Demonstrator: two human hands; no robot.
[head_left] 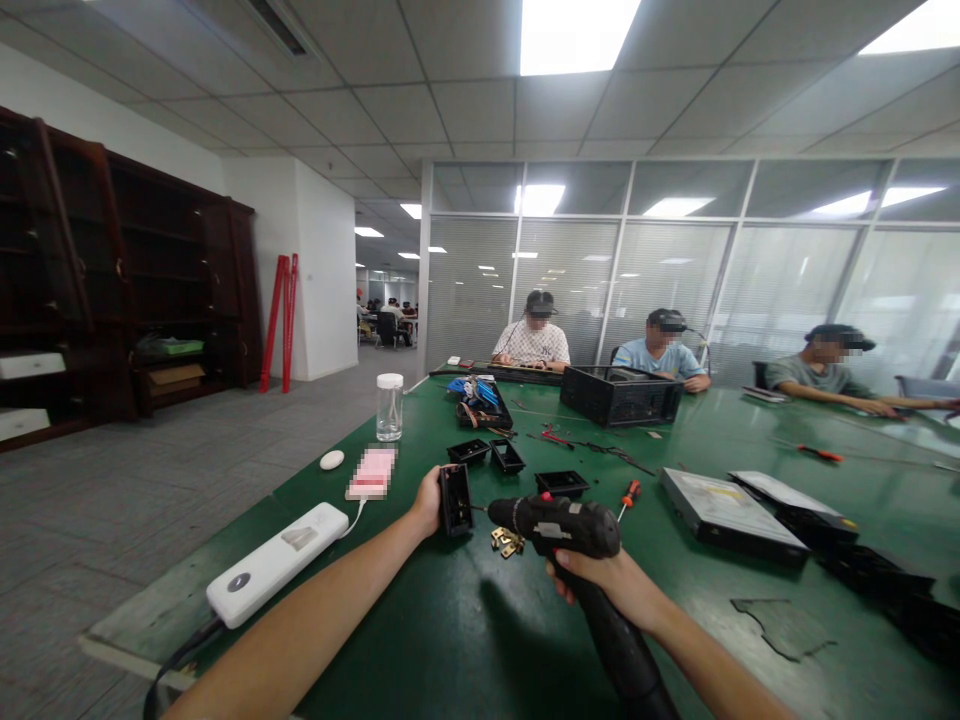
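Clock directions from the held box, 12 straight ahead. Left hand (428, 500): mostly closed, gripping the small black box (456, 500) by its left side, open face turned toward the drill; some fingers hidden behind it. Right hand (596, 580): wrapped round the grip of the black power drill (559, 524), curled shut, exact trigger finger position can't tell. Drill lies roughly level, bit aimed at 9 o'clock, tip right by the box; touching or not, can't tell. Brass-coloured pieces (508, 543) in a loose pile on the green table (420, 640) at 4, below the drill's front end. Two black trays (469, 452) near each other at 12 to 1, third tray (562, 485) at 2, behind the drill. Orange-handled screwdriver (631, 493) at 3, silver-topped unit (733, 515) further out at 3, more dark parts (877, 575) beyond. Blue and copper-coloured wires (480, 398) in a black holder toward 12 to 1, big black case (621, 396) at 2. Clear jar with white lid (389, 410) at 10 to 11, white round item (331, 460) at 10, long white device (277, 565) at 8, cables attached. Three people (532, 343) sit across the table, 12 to 2.
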